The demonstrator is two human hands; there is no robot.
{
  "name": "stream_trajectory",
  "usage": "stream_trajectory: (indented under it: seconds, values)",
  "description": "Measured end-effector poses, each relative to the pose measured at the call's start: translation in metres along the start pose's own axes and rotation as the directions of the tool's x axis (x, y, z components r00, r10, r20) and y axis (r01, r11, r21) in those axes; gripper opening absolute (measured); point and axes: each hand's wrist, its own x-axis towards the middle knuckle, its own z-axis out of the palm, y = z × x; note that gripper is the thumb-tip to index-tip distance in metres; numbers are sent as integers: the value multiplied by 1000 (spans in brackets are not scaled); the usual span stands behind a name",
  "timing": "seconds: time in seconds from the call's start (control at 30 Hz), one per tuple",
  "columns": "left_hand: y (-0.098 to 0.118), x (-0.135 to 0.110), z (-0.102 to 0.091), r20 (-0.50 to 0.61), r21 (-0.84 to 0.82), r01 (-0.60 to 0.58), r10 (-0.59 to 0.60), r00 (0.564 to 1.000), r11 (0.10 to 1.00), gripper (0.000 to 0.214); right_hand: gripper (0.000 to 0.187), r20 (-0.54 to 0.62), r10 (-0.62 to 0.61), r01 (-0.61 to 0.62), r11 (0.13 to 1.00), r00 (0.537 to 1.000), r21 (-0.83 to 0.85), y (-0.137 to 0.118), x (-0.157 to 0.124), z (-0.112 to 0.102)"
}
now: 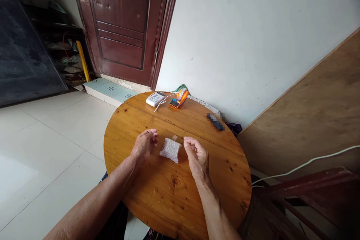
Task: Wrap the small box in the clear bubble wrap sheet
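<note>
A small packet (170, 149) wrapped in clear film lies on the round wooden table (157, 198), between my two hands. My left hand (144, 145) rests just left of the packet with its fingers curled loosely, and nothing shows inside them. My right hand (197, 155) hovers just right of the packet, fingers bent and thumb near the fingertips, apart from the wrap. A small clear tab (175, 137) sticks up at the packet's far edge. Neither hand touches the packet.
At the table's far edge sit a white device with a cord (155, 98), an orange tape dispenser (180, 98) and a dark flat object (215, 122). A wooden board (309, 112) leans at the right, a dark red door (123, 22) stands behind, and white tiled floor (42, 146) lies left.
</note>
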Motion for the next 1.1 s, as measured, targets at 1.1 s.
stream_trajectory:
  seconds: [1.1]
  values:
    - [-16, -18, 9, 353, 749, -454, 288, 890, 483, 29, 25, 184, 233, -206, 966, 955, -157, 28, 41, 6]
